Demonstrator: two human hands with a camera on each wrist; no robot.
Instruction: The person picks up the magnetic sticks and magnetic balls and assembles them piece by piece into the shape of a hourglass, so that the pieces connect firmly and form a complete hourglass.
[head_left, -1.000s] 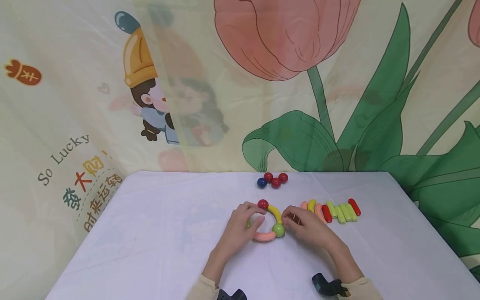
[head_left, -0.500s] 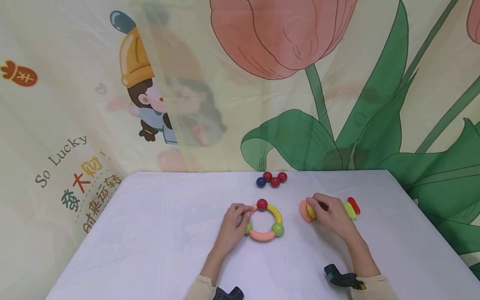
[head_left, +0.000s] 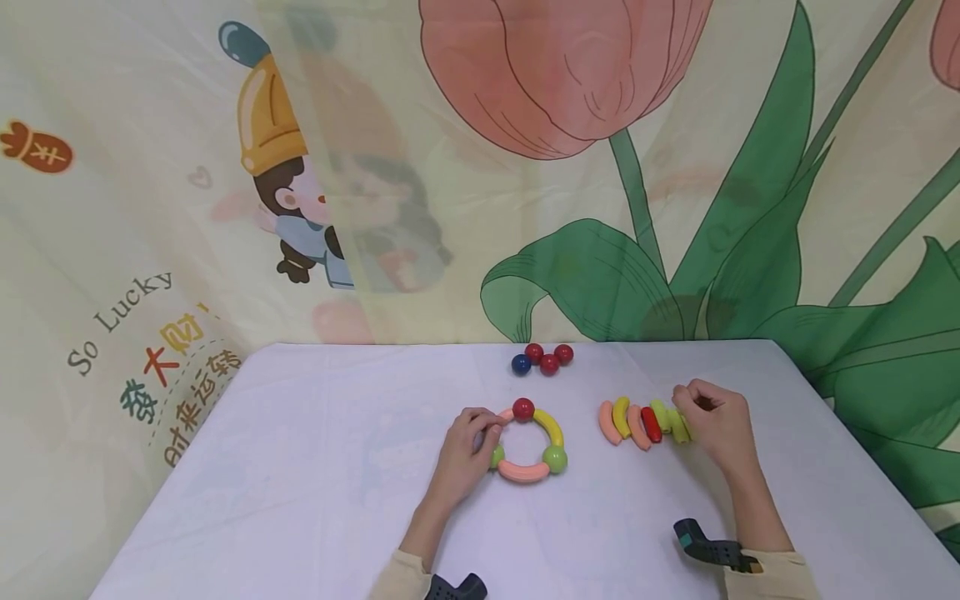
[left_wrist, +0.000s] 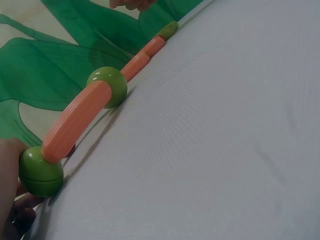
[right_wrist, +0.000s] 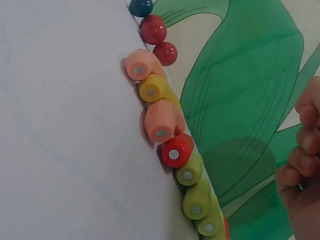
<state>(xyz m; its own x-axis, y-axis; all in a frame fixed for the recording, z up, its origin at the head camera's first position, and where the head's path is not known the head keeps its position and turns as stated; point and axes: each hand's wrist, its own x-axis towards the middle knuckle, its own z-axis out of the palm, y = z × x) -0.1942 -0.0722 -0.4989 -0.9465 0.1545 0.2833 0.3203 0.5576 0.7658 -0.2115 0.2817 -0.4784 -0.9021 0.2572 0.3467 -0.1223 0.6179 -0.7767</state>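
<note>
On the white table lies a ring (head_left: 523, 473) of curved pink and yellow rods joined with red and green balls. My left hand (head_left: 467, 450) holds the ring at its left side, covering part of it; in the left wrist view the fingers are against a green ball (left_wrist: 41, 172). To the right runs a row of loose rods in pink (head_left: 608, 422), yellow (head_left: 621, 417), red (head_left: 651, 425) and green (head_left: 678, 427). Over its right end my right hand (head_left: 716, 425) has curled fingers, with nothing visible in them, hiding the last rods from the head view.
Behind the ring, a blue ball (head_left: 521, 364) and several red balls (head_left: 549, 364) sit near the table's back edge. A printed cloth (head_left: 600, 275) with a tulip and leaves hangs behind the white-covered table (head_left: 322, 467).
My right hand has moved from beside the ring to the right along the row of rods, uncovering its left part. My left hand has drawn slightly left and stays at the ring.
</note>
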